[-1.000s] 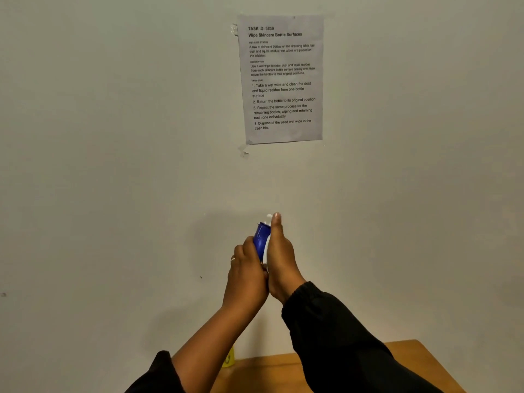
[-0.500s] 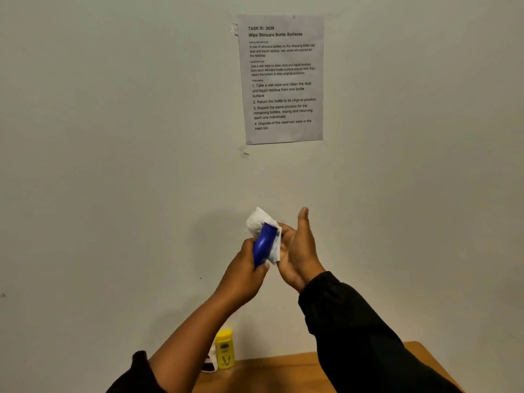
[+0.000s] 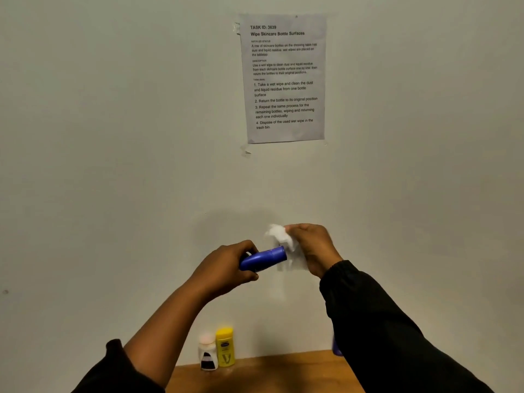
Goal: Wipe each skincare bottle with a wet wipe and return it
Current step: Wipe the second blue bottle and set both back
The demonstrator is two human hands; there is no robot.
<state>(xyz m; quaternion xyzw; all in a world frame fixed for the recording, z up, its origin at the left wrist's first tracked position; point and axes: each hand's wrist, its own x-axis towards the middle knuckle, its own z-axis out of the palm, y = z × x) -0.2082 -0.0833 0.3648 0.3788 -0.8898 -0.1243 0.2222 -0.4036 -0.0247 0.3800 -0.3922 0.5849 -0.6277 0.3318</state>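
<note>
My left hand (image 3: pixel 226 266) grips a blue bottle (image 3: pixel 263 258) held sideways in front of the wall, its cap end pointing right. My right hand (image 3: pixel 314 248) holds a crumpled white wet wipe (image 3: pixel 280 236) right at that end of the bottle. Both hands are raised well above the table. Down by the wall a yellow bottle (image 3: pixel 225 347) and a white bottle with a pinkish cap (image 3: pixel 207 355) stand side by side on the wooden table (image 3: pixel 269 373). A sliver of a purple object (image 3: pixel 336 348) shows behind my right sleeve.
A printed task sheet (image 3: pixel 283 78) is taped to the plain wall above the hands. Only the back strip of the table shows at the bottom edge, between my two dark sleeves.
The blue bottle has tipped from upright to lying sideways in my left hand. My right hand has closed around the wipe, and the white bottle has come into view below.
</note>
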